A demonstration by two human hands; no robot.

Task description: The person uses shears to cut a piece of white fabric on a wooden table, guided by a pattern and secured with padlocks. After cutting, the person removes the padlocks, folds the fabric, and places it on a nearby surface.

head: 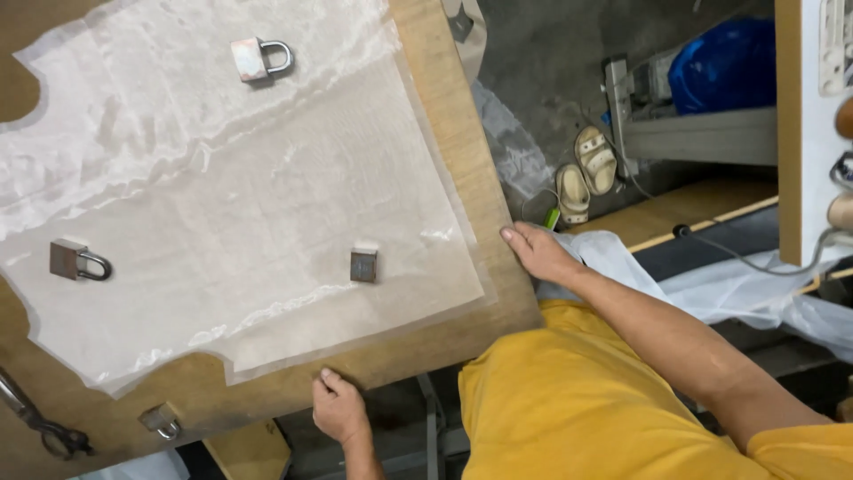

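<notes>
Hands gripped the wooden board [462, 142] at two places: the left hand [338, 411] lay on its near edge, fingers curled over the rim, and the right hand [538, 252] lay flat against its right edge, close to the near right corner. The two hands were well apart, each closed on nothing but the board's edge itself.

Sheer white fabric pieces [231, 204] were spread across the board, overlapping, and reached almost to the right edge. Four padlocks sat on the board as weights. One padlock [259, 58] lay on the fabric toward the far edge. A second padlock [78, 260] lay on the fabric near the left edge. A third, seen end-on as a small square block [363, 265], rested on the fabric toward the near right corner. The fourth padlock [161, 420] lay on bare wood by the near edge, just off the cloth. A pair of dark scissors [40, 428] lay at the near left corner.

Beyond the right edge, two pale sandals [585, 173] stood side by side on the grey floor [542, 62], with one blue plastic bag [724, 64] further off.
</notes>
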